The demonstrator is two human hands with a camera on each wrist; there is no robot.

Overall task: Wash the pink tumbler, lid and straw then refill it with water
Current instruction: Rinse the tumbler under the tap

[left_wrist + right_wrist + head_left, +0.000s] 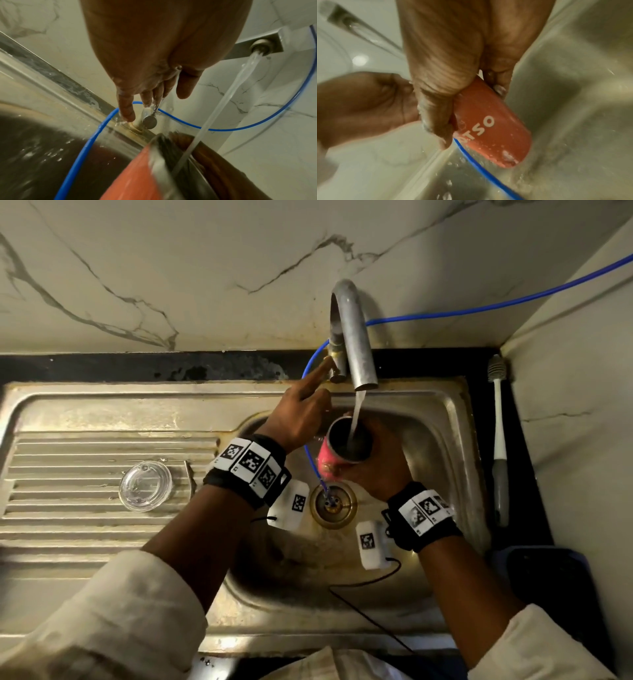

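The pink tumbler point(329, 455) is being held over the middle of the sink point(455, 419), above the drain point(333, 506), tilted with its open mouth facing up toward the tap. It is being gripped by the right hand point(380, 470), whose thumb and fingers are being kept curled round the pink wall; white lettering is being shown on that wall in the right wrist view. A stream of water point(356, 416) is being delivered from the spout point(354, 337) straight into the tumbler's mouth.

A clear lid point(145, 486) is lying flat on the ribbed drainboard point(68, 460), left of the basin and well apart from the tumbler.

Farther back, the left hand point(301, 412) is being extended to the tap handle point(150, 121) at the sink's rear edge. Its fingers point(126, 108) are being kept mostly straight against the handle; whether the handle is actually being pinched cannot be told, as the wrist view is wet and partly blocked.

A blue hose point(479, 308) is being routed from the right wall, past the tap base, down into the drain. A long-handled brush point(499, 440) is lying along the dark counter at the sink's right edge.
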